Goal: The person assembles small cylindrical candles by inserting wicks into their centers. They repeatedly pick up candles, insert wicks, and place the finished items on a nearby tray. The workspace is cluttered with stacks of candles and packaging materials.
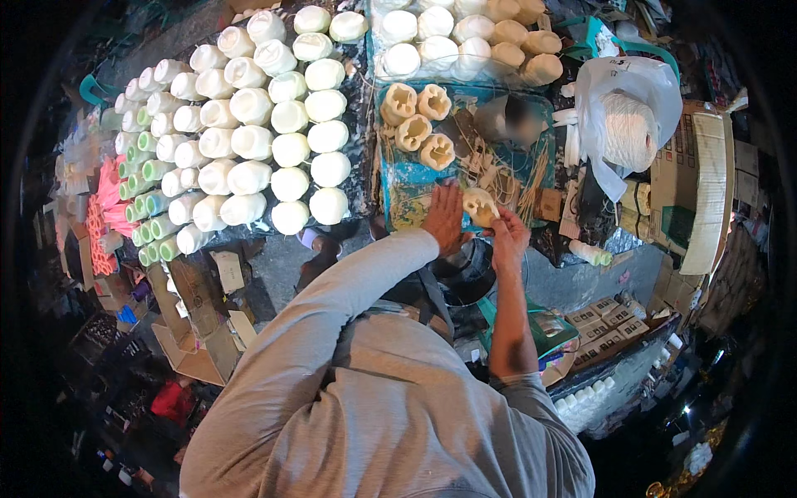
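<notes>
My right hand (508,236) pinches the edge of a cream hollow wax candle shell (479,207) with openings in its side, low over the near edge of a blue work board (407,173). Just left of that shell, my left hand (444,217) lies with its fingers stretched out flat toward the board, holding nothing. Several similar cream shells with scalloped rims (413,133) stand farther back on the board. Loose pale wick strands (531,178) and bits of wax lie beyond my hands. Behind them, a metal pot (491,121) sits tipped on its side, partly blurred.
Rows of white wax candles (251,143) cover the table on the left, with green ones (154,170) at its far left end. More candles (474,33) stand at the back. At right are a plastic-bagged string spool (628,129) and a cardboard box (706,195).
</notes>
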`<state>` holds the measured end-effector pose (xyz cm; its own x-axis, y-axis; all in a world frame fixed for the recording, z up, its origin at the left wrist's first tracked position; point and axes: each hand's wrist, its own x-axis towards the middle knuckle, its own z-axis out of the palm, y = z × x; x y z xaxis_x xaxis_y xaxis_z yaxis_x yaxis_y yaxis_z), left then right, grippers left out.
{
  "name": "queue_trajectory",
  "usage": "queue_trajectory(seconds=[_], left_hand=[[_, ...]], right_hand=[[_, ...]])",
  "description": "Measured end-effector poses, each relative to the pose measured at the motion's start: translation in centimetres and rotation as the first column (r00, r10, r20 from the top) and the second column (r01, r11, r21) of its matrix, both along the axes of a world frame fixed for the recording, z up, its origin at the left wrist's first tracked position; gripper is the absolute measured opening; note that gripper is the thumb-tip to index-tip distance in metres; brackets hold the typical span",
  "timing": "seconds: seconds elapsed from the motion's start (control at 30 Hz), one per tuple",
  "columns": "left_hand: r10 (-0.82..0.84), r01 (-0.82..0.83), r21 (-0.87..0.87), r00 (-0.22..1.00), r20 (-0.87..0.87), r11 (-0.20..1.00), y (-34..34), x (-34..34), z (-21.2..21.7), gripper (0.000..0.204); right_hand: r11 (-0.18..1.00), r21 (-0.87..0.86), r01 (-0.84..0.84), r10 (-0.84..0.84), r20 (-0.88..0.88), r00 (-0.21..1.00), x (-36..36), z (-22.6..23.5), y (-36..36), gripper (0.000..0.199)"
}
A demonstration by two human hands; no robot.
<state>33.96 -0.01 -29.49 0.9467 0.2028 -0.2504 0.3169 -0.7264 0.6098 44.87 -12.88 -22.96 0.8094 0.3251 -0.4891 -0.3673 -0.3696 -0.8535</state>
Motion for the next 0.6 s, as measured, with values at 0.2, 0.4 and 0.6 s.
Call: queue_trajectory(seconds=[0.2,0.4,0.6], left_hand=[[-0.148,0.148,-0.030,0.989,0.012,0.989,4.8,-1.9,0.9,0.095],[-0.064,0.096,0.185,0.983,-0.169,0.978,4.7,-6.0,1.8,0.096],[-0.258,0.259,0.013,0.966,-0.007,0.966,2.5,-7.0,0.4,0.070]], right_hand=[[1.000,0.011,-0.020,0.020,0.038,0.999,0.4,1.9,0.7,0.026],[0.991,0.092,-0.098,0.106,-0.088,0.991,-1.2,0.3,4.1,0.026],[0.982,0.177,-0.064,0.114,-0.284,0.952,-3.3,-2.6,8.1,0.028]])
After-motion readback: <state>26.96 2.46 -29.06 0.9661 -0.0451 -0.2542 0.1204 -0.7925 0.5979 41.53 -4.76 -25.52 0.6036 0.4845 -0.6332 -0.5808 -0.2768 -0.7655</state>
